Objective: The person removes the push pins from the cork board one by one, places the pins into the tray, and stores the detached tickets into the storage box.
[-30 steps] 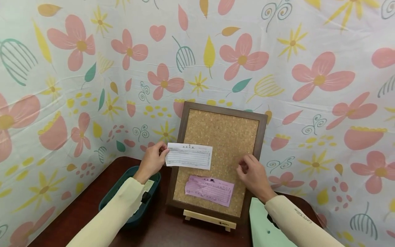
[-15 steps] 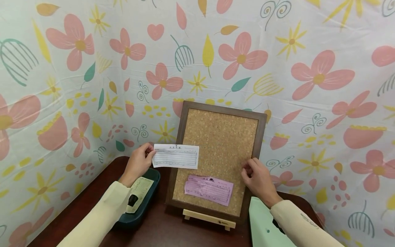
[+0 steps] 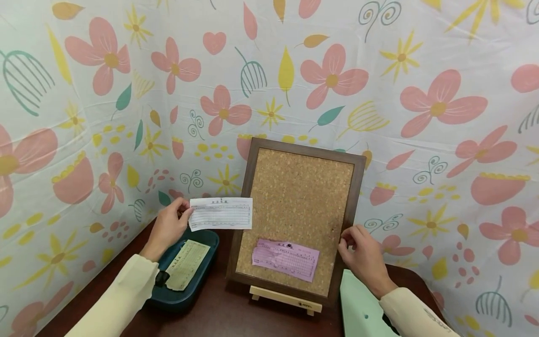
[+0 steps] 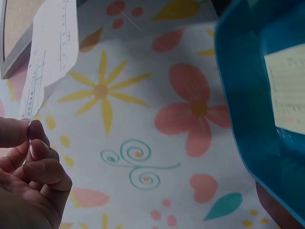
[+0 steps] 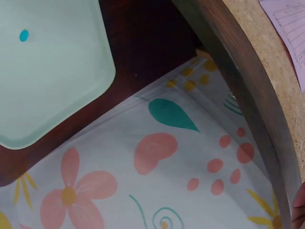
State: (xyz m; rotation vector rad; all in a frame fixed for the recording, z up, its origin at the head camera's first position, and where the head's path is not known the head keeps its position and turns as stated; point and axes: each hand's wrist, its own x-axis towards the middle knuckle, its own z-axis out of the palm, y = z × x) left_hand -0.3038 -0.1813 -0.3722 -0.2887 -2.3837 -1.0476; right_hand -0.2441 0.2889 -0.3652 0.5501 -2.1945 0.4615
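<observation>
My left hand point(image 3: 168, 227) pinches the left end of a white printed slip point(image 3: 221, 214), whose right end overlaps the left frame of the corkboard point(image 3: 303, 192) in the head view. A small dark mark shows at the slip's top edge. On the lower part of the cork hangs a pink printed slip point(image 3: 285, 260), with a dark pin at its top. My right hand point(image 3: 364, 257) is by the board's right frame, fingers curled; whether anything lies between thumb and fingertips is hidden. In the right wrist view only a sliver of that hand shows.
Left of the board stands a teal tray point(image 3: 212, 241) with a yellowish slip point(image 3: 188, 265) in it. At right lies a pale green tray point(image 3: 351, 304) holding a small teal pin point(image 5: 24, 35). The board leans on a wooden stand point(image 3: 286, 299). Flowered cloth walls enclose the table.
My left hand has carried the white slip leftward, mostly off the front of the board and over the teal tray. My right hand has drawn right and down, away from the cork.
</observation>
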